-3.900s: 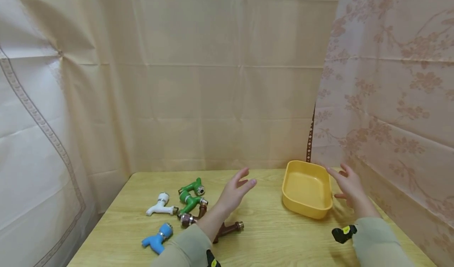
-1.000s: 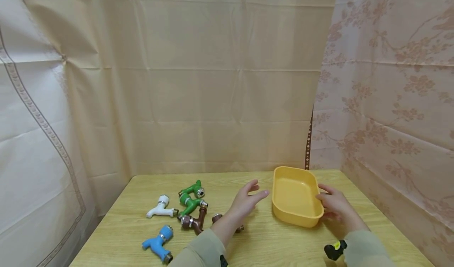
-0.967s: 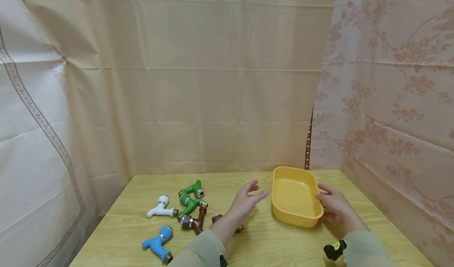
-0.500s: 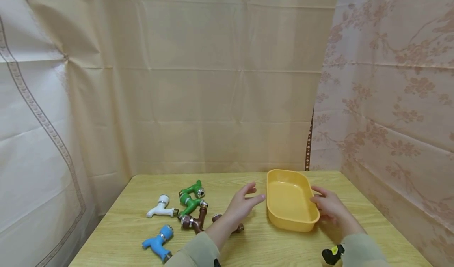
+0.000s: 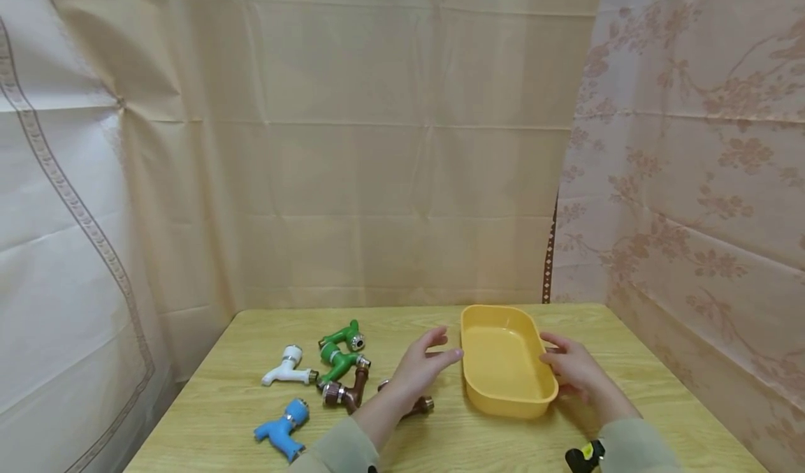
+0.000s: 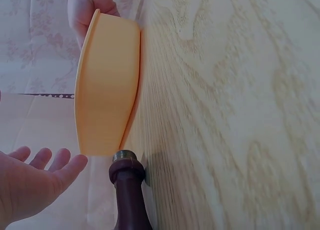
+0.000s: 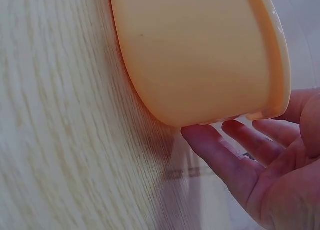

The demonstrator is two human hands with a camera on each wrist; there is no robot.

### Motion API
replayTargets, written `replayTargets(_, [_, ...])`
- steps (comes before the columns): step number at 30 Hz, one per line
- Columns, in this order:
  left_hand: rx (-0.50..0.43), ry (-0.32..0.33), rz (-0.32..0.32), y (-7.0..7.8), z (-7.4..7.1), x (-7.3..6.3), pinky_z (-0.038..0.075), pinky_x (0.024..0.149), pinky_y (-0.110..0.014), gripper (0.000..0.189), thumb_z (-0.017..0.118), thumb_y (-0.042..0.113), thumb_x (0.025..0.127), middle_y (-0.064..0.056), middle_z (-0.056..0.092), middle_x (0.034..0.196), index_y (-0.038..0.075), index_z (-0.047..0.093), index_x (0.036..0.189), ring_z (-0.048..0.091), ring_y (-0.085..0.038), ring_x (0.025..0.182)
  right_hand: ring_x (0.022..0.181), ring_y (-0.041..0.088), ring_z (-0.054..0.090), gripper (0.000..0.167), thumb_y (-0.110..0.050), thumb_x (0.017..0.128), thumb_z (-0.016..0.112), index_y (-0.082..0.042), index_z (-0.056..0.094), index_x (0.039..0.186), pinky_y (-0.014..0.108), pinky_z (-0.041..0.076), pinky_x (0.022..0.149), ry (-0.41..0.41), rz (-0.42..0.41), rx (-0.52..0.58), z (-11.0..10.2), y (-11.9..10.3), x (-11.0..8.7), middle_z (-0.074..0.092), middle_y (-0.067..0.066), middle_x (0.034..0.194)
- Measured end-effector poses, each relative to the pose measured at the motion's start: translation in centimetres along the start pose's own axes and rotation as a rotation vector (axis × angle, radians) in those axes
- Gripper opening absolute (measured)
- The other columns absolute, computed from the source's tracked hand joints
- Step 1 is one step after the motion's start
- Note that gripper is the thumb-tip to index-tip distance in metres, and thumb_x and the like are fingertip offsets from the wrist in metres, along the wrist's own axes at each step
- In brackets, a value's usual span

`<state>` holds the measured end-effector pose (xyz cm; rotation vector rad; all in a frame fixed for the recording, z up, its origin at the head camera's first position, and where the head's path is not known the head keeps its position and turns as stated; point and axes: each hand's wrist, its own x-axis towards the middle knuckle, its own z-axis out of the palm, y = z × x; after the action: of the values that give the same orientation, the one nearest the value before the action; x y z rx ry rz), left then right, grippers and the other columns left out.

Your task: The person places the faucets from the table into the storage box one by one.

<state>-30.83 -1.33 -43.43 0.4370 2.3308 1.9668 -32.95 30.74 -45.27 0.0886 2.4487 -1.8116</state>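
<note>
A yellow plastic tub [image 5: 511, 409] sits on the table, with nothing inside. My right hand [image 5: 578, 374] is at its right side; in the right wrist view the fingers [image 7: 215, 150] are extended against the outer wall, with the thumb by the rim. On the other side, my left hand [image 5: 418, 369] has spread, relaxed fingers and holds nothing. Its thumb tip is close to the tub's left wall; whether it touches cannot be told. Beneath the left forearm lies a brown tap [image 5: 423, 406], partly hidden; its threaded end [image 6: 125, 156] shows in the left wrist view.
Left of the hands lie several taps: a white tap [image 5: 289, 368], a blue tap [image 5: 281, 430], a green tap [image 5: 339, 361], another green tap [image 5: 344, 335] and a second brown tap [image 5: 347, 393]. Curtains [image 5: 402, 179] hang behind and beside the wooden table [image 5: 207, 403].
My right hand has come to the tub's side, and the tub has slid left and nearer to me with it. The left hand first moved right, then drew back slightly left. The taps stayed put.
</note>
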Motion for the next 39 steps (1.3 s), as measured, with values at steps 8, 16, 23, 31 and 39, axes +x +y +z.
replayTargets(8, [-0.015,-0.01,0.014,0.0,-0.5,-0.8,0.049,0.099,-0.055,0.069,0.077,0.039,0.091,-0.013,0.055,0.142,0.013,0.051,0.149,0.058,-0.035,0.122,0.097,0.033,0.066,0.061,-0.006,0.102,0.052,0.002,0.026,0.157,0.051,0.06,0.071,-0.017,-0.01,0.003,1.0,-0.2,-0.7,0.039,0.039,0.146])
replayTargets(16, [-0.013,-0.019,0.003,-0.3,-1.1,-1.1,0.049,0.099,-0.056,0.072,0.077,0.038,0.091,-0.014,0.053,0.144,0.01,0.048,0.151,0.057,-0.037,0.124,0.099,0.033,0.066,0.061,-0.006,0.102,0.054,0.0,0.028,0.157,0.051,0.061,0.069,-0.023,-0.005,-0.029,1.5,-0.6,-1.1,0.04,0.038,0.145])
replayTargets(23, [-0.015,-0.033,0.001,-0.6,-1.7,-1.6,0.05,0.098,-0.055,0.072,0.077,0.041,0.091,-0.015,0.051,0.146,0.013,0.048,0.151,0.057,-0.036,0.124,0.09,0.03,0.069,0.062,-0.006,0.102,0.055,0.0,0.028,0.157,0.049,0.061,0.064,-0.041,0.009,-0.006,2.0,-0.9,-1.8,0.042,0.037,0.144])
replayTargets(31, [-0.03,-0.051,0.001,-0.5,-2.2,-2.3,0.049,0.098,-0.056,0.071,0.076,0.041,0.092,-0.015,0.051,0.145,0.013,0.049,0.151,0.057,-0.036,0.124,0.091,0.03,0.068,0.062,-0.005,0.101,0.056,0.0,0.029,0.157,0.05,0.06,0.062,-0.058,0.011,0.022,2.8,-1.0,-2.4,0.042,0.037,0.145])
replayTargets(39, [-0.051,-0.074,0.002,-0.3,-2.7,-2.9,0.048,0.099,-0.057,0.071,0.075,0.042,0.092,-0.014,0.05,0.147,0.012,0.048,0.151,0.057,-0.035,0.125,0.087,0.029,0.068,0.063,-0.004,0.1,0.057,0.002,0.029,0.156,0.046,0.059,0.054,-0.076,-0.017,0.009,3.1,-0.8,-2.8,0.044,0.037,0.143])
